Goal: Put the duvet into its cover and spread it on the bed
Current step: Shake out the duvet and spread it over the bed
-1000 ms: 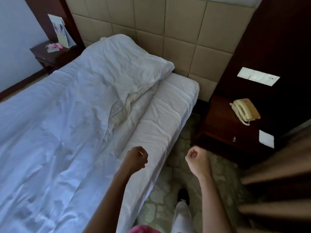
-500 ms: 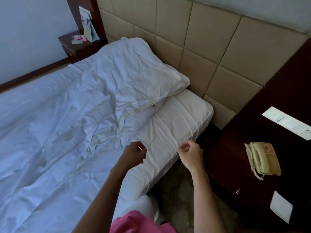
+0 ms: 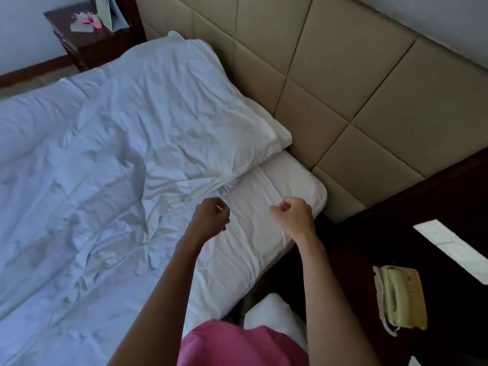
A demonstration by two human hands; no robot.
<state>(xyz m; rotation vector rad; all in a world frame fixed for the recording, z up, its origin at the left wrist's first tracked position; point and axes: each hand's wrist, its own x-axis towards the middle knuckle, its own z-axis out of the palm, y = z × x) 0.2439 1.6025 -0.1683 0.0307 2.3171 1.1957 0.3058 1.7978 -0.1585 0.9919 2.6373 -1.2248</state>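
Note:
The white covered duvet (image 3: pixel 100 165) lies crumpled across the bed, its top end heaped against the headboard. Its near edge stops short of the bed's right side, leaving a strip of white sheeted mattress (image 3: pixel 266 223) bare. My left hand (image 3: pixel 211 216) hovers above the duvet's near edge with curled fingers and holds nothing. My right hand (image 3: pixel 293 217) is a loose fist over the bare mattress strip, also holding nothing.
A padded beige headboard (image 3: pixel 330 83) stands behind the bed. A dark nightstand (image 3: pixel 449 260) on the right carries a cream telephone (image 3: pixel 398 297). Another dark nightstand (image 3: pixel 89 40) with a card and pink item is at the far left.
I have stepped closer to the head of the bed and turned toward it. Both fists moved forward, from over the floor and bed edge to above the mattress.

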